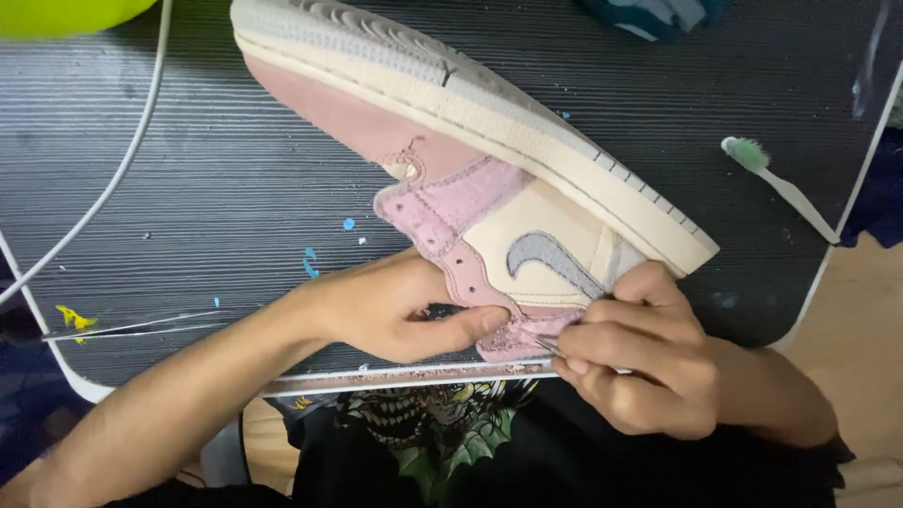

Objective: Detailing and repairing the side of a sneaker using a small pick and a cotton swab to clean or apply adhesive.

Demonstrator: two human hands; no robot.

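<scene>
Ribbed dark desk (188, 188); left hand (395, 306) clamps pink sneaker (489, 188) sideways, steadying collar; right hand (640, 362) pinches thin metal tool (550, 346) against it.

- Setting: an informal home hobby or repair station, not a commercial workshop.
- Work surface: a dark ribbed desk (188, 188) with a pale edge, flecked with blue and yellow paint spots (308, 263) towards 9 o'clock.
- Tools: a worn toothbrush (779, 186) with green bristles lies loose at 3 o'clock; a white cable (113, 179) runs across at 10 o'clock.
- Floor: light wood-toned flooring (856, 310) shows past the desk edge at 4 o'clock.
- Seating: the person sits close against the desk edge at 6 o'clock.
</scene>
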